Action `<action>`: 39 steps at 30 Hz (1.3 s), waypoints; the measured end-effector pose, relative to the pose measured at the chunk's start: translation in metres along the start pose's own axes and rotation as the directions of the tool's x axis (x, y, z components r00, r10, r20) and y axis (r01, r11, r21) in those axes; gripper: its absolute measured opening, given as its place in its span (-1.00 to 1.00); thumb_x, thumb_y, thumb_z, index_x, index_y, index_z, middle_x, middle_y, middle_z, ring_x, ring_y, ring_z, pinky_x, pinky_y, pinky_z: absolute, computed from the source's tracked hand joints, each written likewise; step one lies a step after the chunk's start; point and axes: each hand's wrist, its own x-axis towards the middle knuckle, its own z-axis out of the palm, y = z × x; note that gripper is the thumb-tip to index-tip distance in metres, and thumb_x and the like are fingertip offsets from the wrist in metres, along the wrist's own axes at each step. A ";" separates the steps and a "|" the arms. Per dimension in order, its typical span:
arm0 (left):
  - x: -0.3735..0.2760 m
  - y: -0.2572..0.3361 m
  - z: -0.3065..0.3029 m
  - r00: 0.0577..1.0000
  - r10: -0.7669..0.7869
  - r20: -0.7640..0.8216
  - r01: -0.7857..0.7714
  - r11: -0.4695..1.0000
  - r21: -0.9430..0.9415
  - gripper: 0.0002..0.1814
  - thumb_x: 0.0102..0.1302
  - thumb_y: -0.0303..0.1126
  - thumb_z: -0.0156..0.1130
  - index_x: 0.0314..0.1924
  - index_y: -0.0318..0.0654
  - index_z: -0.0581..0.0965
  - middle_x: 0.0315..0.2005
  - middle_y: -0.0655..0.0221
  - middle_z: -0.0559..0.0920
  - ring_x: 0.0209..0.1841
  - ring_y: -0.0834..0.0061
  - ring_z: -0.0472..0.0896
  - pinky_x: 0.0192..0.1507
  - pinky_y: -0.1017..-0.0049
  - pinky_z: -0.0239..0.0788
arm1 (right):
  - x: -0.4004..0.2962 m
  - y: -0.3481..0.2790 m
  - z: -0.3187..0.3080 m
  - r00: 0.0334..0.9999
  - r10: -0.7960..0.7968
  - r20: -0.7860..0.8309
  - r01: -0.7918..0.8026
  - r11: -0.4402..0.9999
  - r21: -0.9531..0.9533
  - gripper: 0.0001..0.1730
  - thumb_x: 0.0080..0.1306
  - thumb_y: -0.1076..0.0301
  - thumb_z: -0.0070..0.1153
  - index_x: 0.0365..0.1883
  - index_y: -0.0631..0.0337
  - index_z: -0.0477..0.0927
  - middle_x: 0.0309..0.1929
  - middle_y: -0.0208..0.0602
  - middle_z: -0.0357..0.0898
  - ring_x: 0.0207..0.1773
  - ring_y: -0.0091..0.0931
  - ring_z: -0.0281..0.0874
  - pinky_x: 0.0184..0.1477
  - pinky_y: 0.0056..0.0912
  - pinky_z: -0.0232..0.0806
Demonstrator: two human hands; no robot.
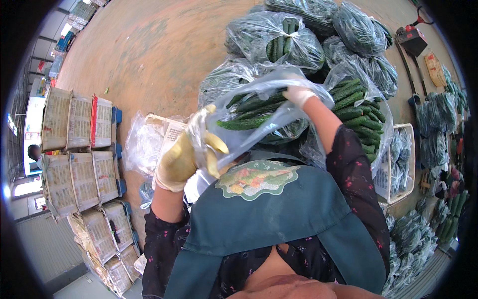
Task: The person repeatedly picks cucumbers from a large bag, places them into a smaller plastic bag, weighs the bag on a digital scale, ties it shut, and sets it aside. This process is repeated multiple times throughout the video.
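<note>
Cucumbers [244,122] lie in a clear plastic bag [239,144] in front of me. My left hand [186,151], in a yellowish glove, grips the bag's near left edge, with plastic film across its fingers. My right hand [300,95], in a pale glove, is at the bag's far right side, its fingertips by the cucumbers; part of it is behind plastic, and whether it grips the film I cannot tell. Beside my right forearm, an open bag shows many stacked cucumbers [362,123]. A knotted bag of cucumbers [276,43] lies beyond my hands.
At left stand stacked plastic crates [80,119]. A white crate [170,130] with loose clear bags [140,144] is beside my left hand. Another crate [410,164] at right holds bagged produce. Farther right are a pallet jack [412,41] and more filled bags [414,235]. A person [34,152] is at far left.
</note>
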 end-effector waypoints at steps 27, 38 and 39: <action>0.014 -0.024 -0.017 0.991 0.025 -0.129 -0.047 0.984 -0.171 0.26 0.13 0.27 0.37 0.61 -0.19 -0.07 0.09 -0.21 0.56 -0.18 -0.06 0.73 -0.13 -0.02 0.65 | 0.002 -0.006 0.010 0.918 0.272 0.290 -0.185 0.938 -0.294 -0.70 0.28 0.16 0.17 -0.14 0.12 0.74 -0.05 -0.03 0.72 0.05 -0.10 0.68 0.10 -0.05 0.48; 0.024 -0.005 -0.031 0.982 0.083 -0.171 -0.110 0.981 -0.157 0.17 0.17 0.22 0.37 0.58 -0.14 -0.01 0.15 -0.27 0.51 -0.08 -0.04 0.71 -0.03 -0.10 0.61 | -0.030 -0.037 0.028 0.855 0.178 0.488 0.076 0.886 -0.457 -0.66 0.14 0.23 0.39 -0.12 0.13 0.74 -0.09 -0.11 0.75 0.02 -0.18 0.73 0.03 -0.11 0.54; 0.024 -0.005 -0.031 0.980 0.072 -0.188 -0.102 0.983 -0.155 0.17 0.17 0.23 0.36 0.58 -0.14 -0.01 0.15 -0.27 0.51 -0.08 -0.04 0.71 -0.03 -0.09 0.61 | -0.027 -0.039 0.028 0.840 0.160 0.519 0.133 0.866 -0.482 -0.66 0.13 0.23 0.39 -0.13 0.14 0.74 -0.10 -0.11 0.75 0.02 -0.18 0.73 0.03 -0.11 0.54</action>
